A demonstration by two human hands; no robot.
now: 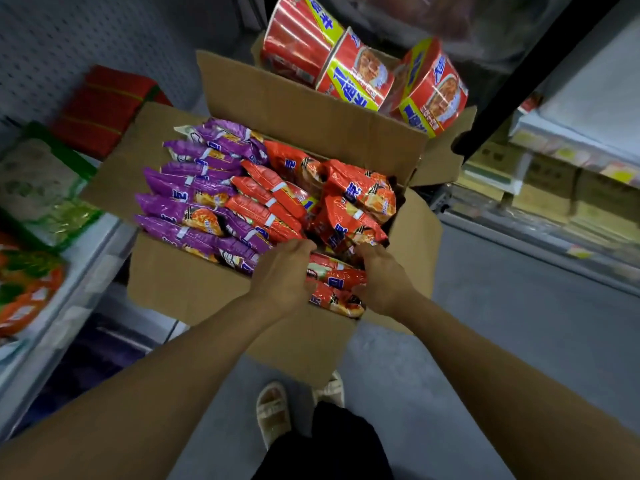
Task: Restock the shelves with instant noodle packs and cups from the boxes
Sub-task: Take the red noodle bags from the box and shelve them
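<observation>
Open cardboard box (194, 289) stands on the grey floor (519, 323), flaps spread outward. Purple noodle packs (187, 188) fill its left side in a row on edge; red noodle packs (349, 202) fill the middle and right, more loosely tumbled.

Both hands reach into the near edge of the box. Left hand (282, 278) and right hand (384, 280) sit on either side of a small stack of red packs (337, 284) at the near right corner, fingers curled around its ends, clamping the stack between them. The hands are apart, with the stack filling the gap.

Behind the far flap, a second box (443, 161) holds large red noodle cups (353, 69) with yellow bands, lying on their sides, three visible.

Shelf (86, 258) along the left edge carries blurred goods: a red bundle (100, 109), green-trimmed packets (41, 188), orange packets (27, 292) nearer. More shelving (571, 157) on the far right, contents too blurred to tell.

The person's sandalled feet (273, 410) stand on the floor just beside the near corner of the box
</observation>
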